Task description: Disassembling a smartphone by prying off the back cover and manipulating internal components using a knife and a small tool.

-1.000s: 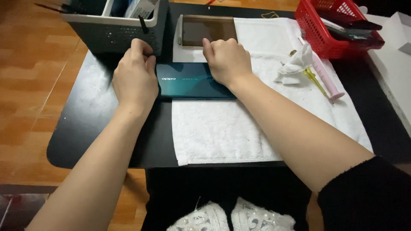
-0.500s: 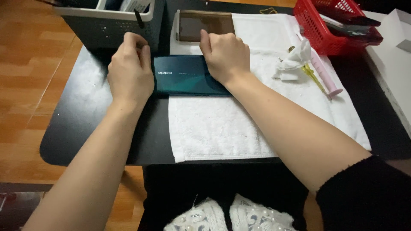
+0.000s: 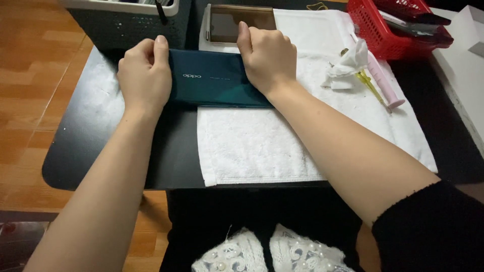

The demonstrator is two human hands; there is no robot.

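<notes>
A dark teal-green phone [image 3: 217,83] lies back side up, half on the black table [image 3: 91,131] and half on a white towel [image 3: 262,146]. My left hand [image 3: 145,75] grips its left end with fingers curled over the far edge. My right hand [image 3: 267,58] presses down on its right end, thumb along the far edge. Both hands hold the phone flat. Just beyond it rests a second phone with a brownish screen [image 3: 237,22].
A dark grey perforated bin [image 3: 136,25] stands at the back left. A red basket [image 3: 398,27] with tools sits at the back right. A crumpled tissue [image 3: 348,63], a pink tool [image 3: 385,83] and a yellow tool [image 3: 370,85] lie on the towel. A white box [image 3: 464,55] is at the far right.
The view has shifted slightly. Both hands stay on the phone's ends; my left fingers have stretched further over its far edge.
</notes>
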